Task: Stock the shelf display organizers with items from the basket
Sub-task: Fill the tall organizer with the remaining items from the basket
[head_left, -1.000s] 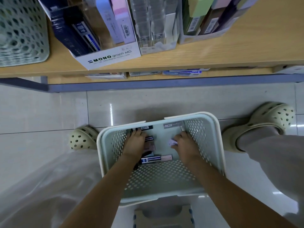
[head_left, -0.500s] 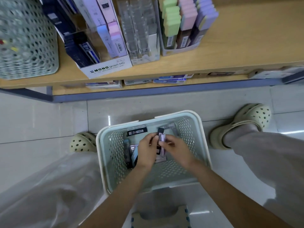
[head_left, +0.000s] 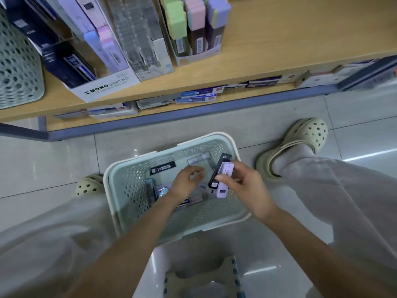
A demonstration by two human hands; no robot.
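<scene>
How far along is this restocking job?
Done: the organizers on the shelf look largely filled. In hand: the right hand grips a black pack and a lilac pack above the basket; the left hand hovers empty. Left: several packs lie in the basket, unshelved.

Head cam, looks down, close.

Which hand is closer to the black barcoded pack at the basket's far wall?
Left: left hand hovers beside the black pack; right hand, gripping two packs, is farther right.
</scene>
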